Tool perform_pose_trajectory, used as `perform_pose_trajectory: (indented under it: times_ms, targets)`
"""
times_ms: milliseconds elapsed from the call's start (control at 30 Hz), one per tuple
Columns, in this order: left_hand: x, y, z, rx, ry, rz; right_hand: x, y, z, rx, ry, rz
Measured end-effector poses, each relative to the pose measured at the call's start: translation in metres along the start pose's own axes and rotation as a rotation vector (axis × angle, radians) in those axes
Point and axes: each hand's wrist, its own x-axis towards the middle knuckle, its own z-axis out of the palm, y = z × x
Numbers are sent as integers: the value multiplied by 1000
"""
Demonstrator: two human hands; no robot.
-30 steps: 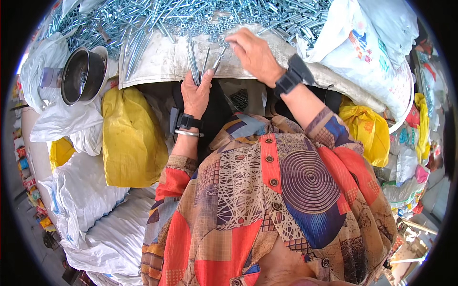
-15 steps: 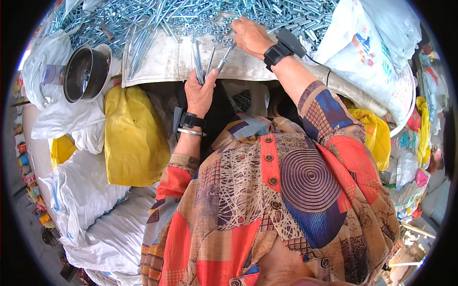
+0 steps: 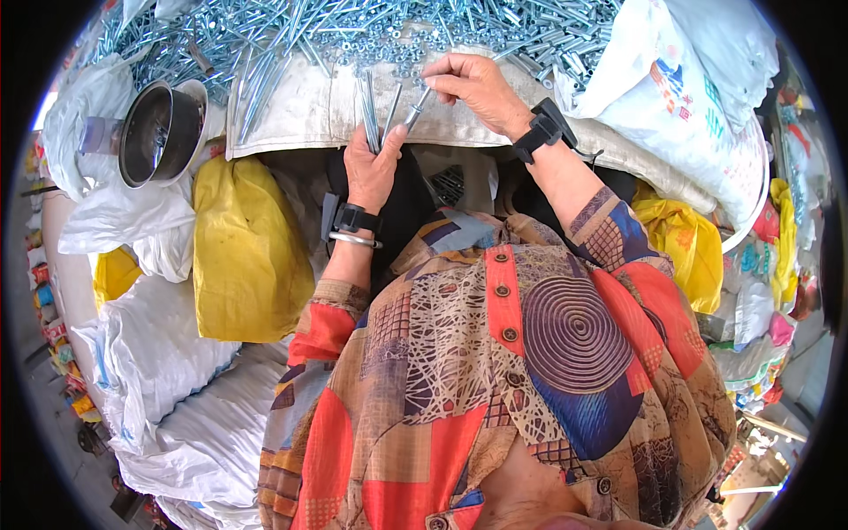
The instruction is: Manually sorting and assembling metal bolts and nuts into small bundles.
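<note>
My left hand [image 3: 370,168] is closed around several long silvery bolts [image 3: 369,110] that point up and away from me. One of them, a bolt with a thicker sleeve [image 3: 412,115], leans out to the right between thumb and fingers. At the far tip of that bolt, my right hand [image 3: 478,89] has thumb and forefinger pinched together. Whatever small piece sits in that pinch is hidden by the fingers. Just beyond both hands lies a spread of loose nuts [image 3: 402,55] on a whitish cloth [image 3: 296,102].
Heaped long bolts [image 3: 208,40] cover the far left, and short metal sleeves [image 3: 574,35] the far right. A dark pan [image 3: 181,132] with a few metal pieces stands at left. A yellow sack [image 3: 247,256] hangs beside my left arm; a white printed sack [image 3: 680,97] rests at right.
My right hand has drawn back from the nuts toward me, and its fingertips are now at the tip of the sleeved bolt. The left hand has barely moved.
</note>
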Motion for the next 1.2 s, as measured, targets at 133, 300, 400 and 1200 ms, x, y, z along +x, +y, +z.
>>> perform_pose_trajectory:
  times_ms: [133, 300, 400, 1200]
  targets:
    - [-1, 1, -2, 35, -17, 1, -8, 3, -1, -19, 12, 39]
    - [-1, 1, -4, 68, -65, 11, -24, 2, 20, 17, 47, 72]
    - [-2, 7, 3, 287, -46, 172, -33, 22, 25, 124, 93, 121]
    - [33, 60, 26, -74, -14, 45, -36, -16, 15, -479, 217, -396]
